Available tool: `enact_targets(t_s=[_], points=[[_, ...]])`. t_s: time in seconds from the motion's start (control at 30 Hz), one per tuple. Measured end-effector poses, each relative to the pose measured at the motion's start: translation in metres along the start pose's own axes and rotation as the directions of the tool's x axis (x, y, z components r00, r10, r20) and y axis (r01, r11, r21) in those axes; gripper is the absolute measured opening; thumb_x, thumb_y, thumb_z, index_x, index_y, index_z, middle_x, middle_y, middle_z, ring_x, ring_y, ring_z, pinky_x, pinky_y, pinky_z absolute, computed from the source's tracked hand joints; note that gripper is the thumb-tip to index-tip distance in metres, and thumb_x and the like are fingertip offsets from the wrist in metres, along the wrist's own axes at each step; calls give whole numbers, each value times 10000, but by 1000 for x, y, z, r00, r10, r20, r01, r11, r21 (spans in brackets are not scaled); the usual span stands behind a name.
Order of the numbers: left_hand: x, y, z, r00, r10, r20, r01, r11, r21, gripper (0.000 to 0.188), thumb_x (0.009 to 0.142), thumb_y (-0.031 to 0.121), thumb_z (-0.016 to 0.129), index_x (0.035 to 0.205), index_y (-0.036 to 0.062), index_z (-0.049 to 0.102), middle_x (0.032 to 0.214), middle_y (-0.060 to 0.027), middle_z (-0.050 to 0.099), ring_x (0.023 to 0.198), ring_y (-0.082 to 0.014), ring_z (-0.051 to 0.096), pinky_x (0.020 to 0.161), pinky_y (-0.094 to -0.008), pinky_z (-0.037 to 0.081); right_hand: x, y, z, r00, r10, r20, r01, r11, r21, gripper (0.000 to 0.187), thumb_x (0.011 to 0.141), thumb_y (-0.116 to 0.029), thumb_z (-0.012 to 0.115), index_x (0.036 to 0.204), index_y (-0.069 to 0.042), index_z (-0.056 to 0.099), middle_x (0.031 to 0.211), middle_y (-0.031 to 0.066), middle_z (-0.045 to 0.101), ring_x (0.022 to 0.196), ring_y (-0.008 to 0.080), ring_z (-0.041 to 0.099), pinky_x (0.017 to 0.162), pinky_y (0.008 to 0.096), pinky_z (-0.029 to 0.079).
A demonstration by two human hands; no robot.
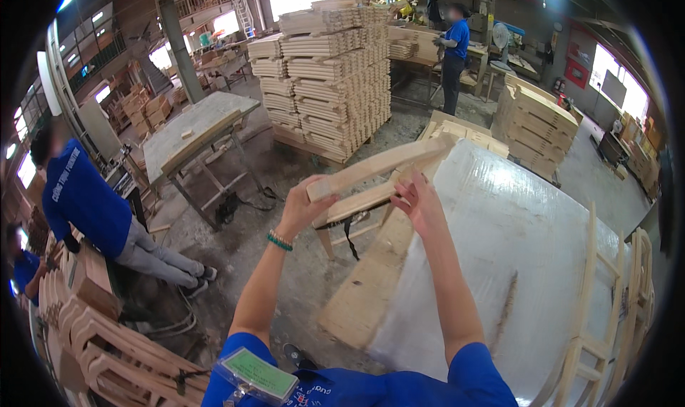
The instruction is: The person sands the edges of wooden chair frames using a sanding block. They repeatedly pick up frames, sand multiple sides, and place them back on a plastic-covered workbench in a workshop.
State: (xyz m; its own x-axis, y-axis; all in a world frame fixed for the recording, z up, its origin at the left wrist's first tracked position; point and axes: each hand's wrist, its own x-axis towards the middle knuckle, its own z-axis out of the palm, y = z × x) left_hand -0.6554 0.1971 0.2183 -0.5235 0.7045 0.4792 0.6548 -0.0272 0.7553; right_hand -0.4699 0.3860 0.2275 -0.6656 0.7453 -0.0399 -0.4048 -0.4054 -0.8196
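Note:
My left hand (305, 211) is closed around the near end of a curved, pale wooden bar (385, 166), which slants up and away to the right. Close under the bar's middle is my right hand (419, 201), its fingers bent and apart; whether they touch the wood is hard to tell. Below the bar, a second wooden piece (360, 202) lies at the top of a small stand with a dark strap hanging from it. To the right stretches a large table with a shiny, pale covering (485, 243) and a wooden board along its left side.
A tall stack of wooden parts (328, 79) stands ahead, with another stack (535, 125) at the right. Wooden frames (589, 314) lean at the table's right edge. Curved chair parts (107, 350) crowd the lower left, near a co-worker (93, 186). Another worker (454, 50) stands farther back.

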Motion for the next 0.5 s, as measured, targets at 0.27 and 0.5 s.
enact_targets(t_s=[0.27,0.5], points=[[-43,-40,-133,989,-143,25,145,974,-174,418,767,122,793,1138,21,629,1049,-58,674,949,-94,618,836,-264,495,10,78,194,991,-85,-98,115,929,351,340,839,-221,713,1053,-75,493,890,99,593,768,199,626,650,355,549],[-46,-66,-167,923,276,269,-293,956,25,799,753,274,794,1415,52,406,1389,-163,491,1263,-258,498,1024,-391,398,84,63,252,993,25,113,-39,991,129,385,846,-223,691,1112,-33,487,855,83,569,645,129,568,520,265,519]])
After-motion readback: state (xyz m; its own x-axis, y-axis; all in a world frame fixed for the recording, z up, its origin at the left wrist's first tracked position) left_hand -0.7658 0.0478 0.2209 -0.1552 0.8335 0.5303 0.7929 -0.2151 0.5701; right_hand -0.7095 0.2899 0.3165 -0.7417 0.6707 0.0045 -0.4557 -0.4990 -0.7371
